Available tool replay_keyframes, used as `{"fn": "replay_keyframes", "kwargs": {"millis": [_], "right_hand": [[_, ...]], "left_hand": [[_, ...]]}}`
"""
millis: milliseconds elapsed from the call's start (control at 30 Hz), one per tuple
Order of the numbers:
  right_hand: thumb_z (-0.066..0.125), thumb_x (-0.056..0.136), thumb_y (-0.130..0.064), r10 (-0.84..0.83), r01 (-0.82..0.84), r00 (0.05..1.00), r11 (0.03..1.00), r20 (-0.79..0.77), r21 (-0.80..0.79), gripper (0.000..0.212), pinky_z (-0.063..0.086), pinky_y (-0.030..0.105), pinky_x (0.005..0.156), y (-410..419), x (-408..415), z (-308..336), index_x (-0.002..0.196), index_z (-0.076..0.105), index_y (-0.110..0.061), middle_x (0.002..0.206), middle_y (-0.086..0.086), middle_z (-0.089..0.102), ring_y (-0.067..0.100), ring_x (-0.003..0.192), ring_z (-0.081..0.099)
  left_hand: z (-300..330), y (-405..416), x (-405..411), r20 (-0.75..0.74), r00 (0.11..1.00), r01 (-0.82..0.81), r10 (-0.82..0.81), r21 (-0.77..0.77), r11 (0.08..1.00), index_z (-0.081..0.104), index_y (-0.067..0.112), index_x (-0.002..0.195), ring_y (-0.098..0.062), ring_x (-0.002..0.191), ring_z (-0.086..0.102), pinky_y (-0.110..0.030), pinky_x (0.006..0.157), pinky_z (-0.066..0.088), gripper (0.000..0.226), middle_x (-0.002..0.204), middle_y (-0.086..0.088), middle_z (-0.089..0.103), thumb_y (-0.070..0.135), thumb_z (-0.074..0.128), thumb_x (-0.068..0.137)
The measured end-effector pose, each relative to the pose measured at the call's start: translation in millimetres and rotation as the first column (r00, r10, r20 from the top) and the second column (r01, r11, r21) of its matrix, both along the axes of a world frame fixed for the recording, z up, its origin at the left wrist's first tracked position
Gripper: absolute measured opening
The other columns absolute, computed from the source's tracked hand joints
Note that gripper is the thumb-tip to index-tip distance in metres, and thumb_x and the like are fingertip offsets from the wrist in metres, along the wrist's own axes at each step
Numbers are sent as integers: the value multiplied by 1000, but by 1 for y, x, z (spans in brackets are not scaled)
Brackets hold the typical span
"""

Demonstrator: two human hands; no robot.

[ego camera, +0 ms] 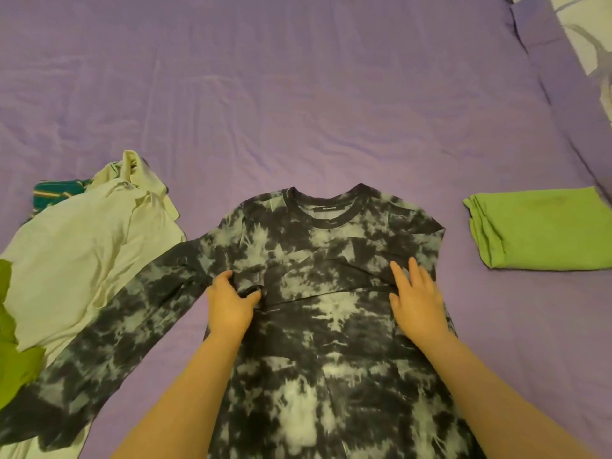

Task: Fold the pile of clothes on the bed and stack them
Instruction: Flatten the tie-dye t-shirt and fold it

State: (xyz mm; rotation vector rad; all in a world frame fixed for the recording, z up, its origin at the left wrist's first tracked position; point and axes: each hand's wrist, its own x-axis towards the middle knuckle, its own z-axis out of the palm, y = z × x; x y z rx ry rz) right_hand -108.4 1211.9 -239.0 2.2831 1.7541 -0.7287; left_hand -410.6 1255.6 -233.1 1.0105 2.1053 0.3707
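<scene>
A black-and-white tie-dye long-sleeve shirt [331, 326] lies spread on the purple bed sheet [298, 94], collar away from me. Its right sleeve is folded across the chest; its left sleeve stretches out toward the lower left. My left hand [230, 304] pinches the cuff of the folded sleeve at the shirt's left side. Flat on the folded sleeve near the shirt's right edge, my right hand [415, 298] presses with straight fingers. A folded green garment [539, 228] lies to the right.
At the left lies a heap of unfolded clothes: a pale cream shirt [86, 253], a teal striped piece [56, 192] behind it, and a bright green cloth [13, 362] at the left edge. A pillow [592, 38] shows at the top right corner.
</scene>
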Motion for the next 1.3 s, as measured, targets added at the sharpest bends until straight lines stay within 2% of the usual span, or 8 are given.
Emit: {"fn": "replay_keyframes", "kwargs": {"millis": [100, 233, 567, 700, 800, 900, 1033, 1300], "right_hand": [[43, 100, -22, 25, -26, 999, 999, 24, 25, 54, 28, 41, 111, -7, 11, -5, 151, 22, -23, 156, 15, 17, 31, 142, 21], [53, 93, -6, -62, 56, 998, 977, 25, 205, 38, 44, 40, 83, -8, 26, -4, 128, 60, -19, 112, 12, 59, 31, 104, 49], [47, 95, -16, -21, 72, 982, 959, -186, 273, 39, 32, 43, 105, 6, -23, 7, 133, 55, -17, 137, 6, 52, 26, 129, 41], [32, 100, -44, 177, -172, 969, 984, -170, 44, 51, 11, 47, 117, 24, -65, 1, 149, 22, -35, 158, -5, 17, 22, 146, 6], [32, 99, -48, 292, -290, 949, 957, -116, 34, 46, 19, 45, 113, 30, -87, -3, 137, 47, -29, 140, -4, 48, 25, 136, 35], [38, 100, -34, 191, -161, 979, 937, -69, 310, 34, 41, 38, 91, 42, -96, 1, 121, 61, -20, 107, 1, 67, 23, 100, 59], [39, 101, -30, 241, -183, 956, 935, -166, 303, 37, 34, 36, 106, 66, -110, -4, 135, 51, -19, 138, -1, 52, 22, 129, 37], [51, 96, -30, 290, -255, 936, 950, -199, 181, 27, 39, 33, 89, 97, -159, -20, 121, 59, -23, 113, 2, 56, 23, 111, 49]], "left_hand": [[-1, 0, -1, 3, 999, -34, 34, 32, 999, 57, 8, 122, -22, 82, 55, -35, 70, 45, 28, 111, -13, 63, 10, 54, 95], [7, 4, -7, 422, 867, -304, 267, 22, 952, 61, 11, 86, -19, 86, 63, -37, 87, 49, 18, 89, -5, 64, 18, 49, 98], [14, -4, -29, 723, 427, -582, 543, -239, 777, 65, 19, 101, -24, 108, 57, -45, 95, 46, 37, 120, -5, 59, 47, 42, 92], [14, 5, -30, 568, 691, -428, 448, -178, 886, 46, 13, 135, -21, 116, 49, -48, 102, 44, 68, 131, 0, 48, 49, 68, 81], [5, 7, -31, 368, 887, -285, 278, -35, 958, 47, 14, 129, -27, 116, 52, -44, 101, 45, 48, 135, -10, 49, 11, 68, 86], [5, 7, -38, 373, 907, -234, 196, 60, 970, 53, 25, 117, -22, 96, 57, -37, 86, 51, 46, 121, -8, 59, -10, 51, 88], [5, 5, -47, 463, 875, -192, 141, 64, 979, 50, 28, 128, -23, 84, 59, -21, 63, 50, 61, 118, -7, 59, -14, 48, 84], [-9, 4, -49, 349, 919, -224, 183, 84, 971, 44, 24, 136, -24, 120, 52, -45, 101, 46, 59, 132, -4, 52, 33, 70, 84]]}}
